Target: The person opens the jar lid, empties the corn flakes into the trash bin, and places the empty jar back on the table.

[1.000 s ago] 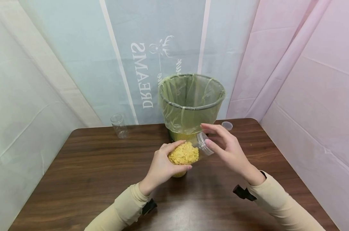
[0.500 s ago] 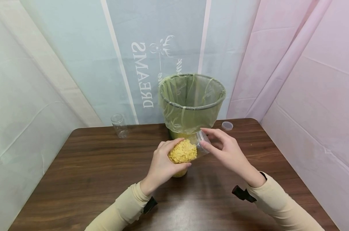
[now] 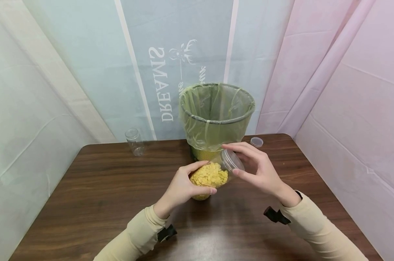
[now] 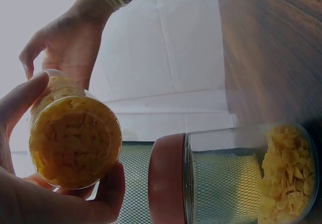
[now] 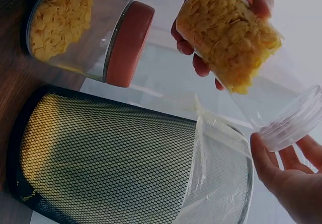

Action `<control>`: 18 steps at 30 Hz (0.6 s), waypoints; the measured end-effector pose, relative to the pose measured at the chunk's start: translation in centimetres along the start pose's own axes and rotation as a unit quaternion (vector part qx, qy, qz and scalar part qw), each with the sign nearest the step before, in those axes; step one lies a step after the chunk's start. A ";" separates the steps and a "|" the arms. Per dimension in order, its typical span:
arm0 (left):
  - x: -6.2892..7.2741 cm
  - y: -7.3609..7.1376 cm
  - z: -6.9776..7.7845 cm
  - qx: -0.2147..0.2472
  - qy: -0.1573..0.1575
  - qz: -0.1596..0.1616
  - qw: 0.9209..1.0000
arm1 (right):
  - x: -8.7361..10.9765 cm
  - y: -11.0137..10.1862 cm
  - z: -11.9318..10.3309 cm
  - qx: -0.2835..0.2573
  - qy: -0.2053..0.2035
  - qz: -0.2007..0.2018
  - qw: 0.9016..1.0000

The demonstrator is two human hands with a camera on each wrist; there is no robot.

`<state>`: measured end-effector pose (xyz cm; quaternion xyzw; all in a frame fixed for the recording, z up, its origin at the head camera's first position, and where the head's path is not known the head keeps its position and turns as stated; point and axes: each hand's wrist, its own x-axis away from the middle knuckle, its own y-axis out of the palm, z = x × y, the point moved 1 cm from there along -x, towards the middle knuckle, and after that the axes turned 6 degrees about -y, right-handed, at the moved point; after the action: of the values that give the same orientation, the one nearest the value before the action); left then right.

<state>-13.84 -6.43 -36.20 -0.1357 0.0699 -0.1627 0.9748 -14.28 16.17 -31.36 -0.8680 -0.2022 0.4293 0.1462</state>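
A clear jar of yellow flakes (image 3: 210, 175) lies tilted in my left hand (image 3: 180, 185), whose thumb and fingers wrap round its body. Its base faces the left wrist camera, and the flakes leave the neck end bare. At that neck is a ridged clear lid (image 5: 293, 119), which my right hand (image 3: 259, 168) pinches by the edge between thumb and fingers. Below the held jar, a second jar with a red-brown lid (image 5: 130, 44) stands on the table, partly filled with similar flakes; the held jar and left hand largely hide it in the head view.
A mesh bin (image 5: 105, 153) with a pale green liner (image 3: 213, 136) stands close behind the hands. An uncovered clear jar (image 3: 135, 142) is at the back left. A loose clear lid (image 3: 256, 141) lies right of the bin, near the wooden table's (image 3: 102, 188) back edge.
The right hand's thumb and fingers have shifted round the lid's edge, first inward, then slightly apart. The held jar has tipped a little, its flakes sliding slightly toward the neck.
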 end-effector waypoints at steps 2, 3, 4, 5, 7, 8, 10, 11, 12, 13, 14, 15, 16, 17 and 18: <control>0.0 0.0 0.0 0.010 0.000 -0.008 1.000 | 0.0 0.0 0.0 -0.013 -0.014 -0.001 1.000; 0.0 0.0 0.0 0.015 0.000 -0.013 1.000 | -0.1 0.0 0.0 -0.017 -0.020 0.000 1.000; 0.0 0.0 0.0 0.019 0.001 -0.016 1.000 | -0.1 0.0 0.0 -0.020 -0.026 0.000 0.999; 0.0 0.0 0.0 0.022 0.001 -0.019 1.000 | -0.1 -0.1 0.0 -0.022 -0.030 0.001 0.999; 0.0 0.0 0.0 0.028 0.001 -0.025 0.999 | -0.2 -0.1 -0.1 -0.023 -0.036 0.003 0.999; 0.0 0.1 0.0 0.031 0.001 -0.027 0.999 | -0.2 -0.1 -0.1 -0.022 -0.038 0.005 0.999; -0.1 0.1 0.0 0.035 0.002 -0.029 0.999 | -0.3 -0.2 -0.1 -0.028 -0.042 0.008 0.999; -0.1 0.1 0.0 0.037 0.003 -0.030 0.999 | -0.3 -0.2 -0.2 -0.031 -0.044 0.009 0.999; -0.1 0.2 0.0 0.040 0.003 -0.031 0.999 | -0.4 -0.2 -0.2 -0.038 -0.046 0.011 0.998; -0.1 0.2 0.0 0.043 0.003 -0.033 0.999 | -0.4 -0.2 -0.2 -0.045 -0.050 0.013 0.998; -0.1 0.2 0.0 0.045 0.004 -0.033 0.998 | -0.4 -0.3 -0.2 -0.056 -0.053 0.015 0.997; -0.1 0.3 0.0 0.046 0.004 -0.034 0.998 | -0.5 -0.3 -0.2 -0.067 -0.057 0.017 0.996; -0.1 0.3 0.0 0.048 0.004 -0.034 0.998 | -0.5 -0.4 -0.3 -0.076 -0.060 0.019 0.995; -0.1 0.3 0.0 0.050 0.005 -0.034 0.998 | -0.6 -0.4 -0.3 -0.084 -0.063 0.021 0.994; -0.1 0.3 0.0 0.052 0.005 -0.033 0.998 | -0.6 -0.5 -0.3 -0.090 -0.066 0.023 0.994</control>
<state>-13.87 -6.09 -36.25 -0.0864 0.0620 -0.1992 0.9742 -14.49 16.30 -30.61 -0.8520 -0.2286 0.4690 0.0442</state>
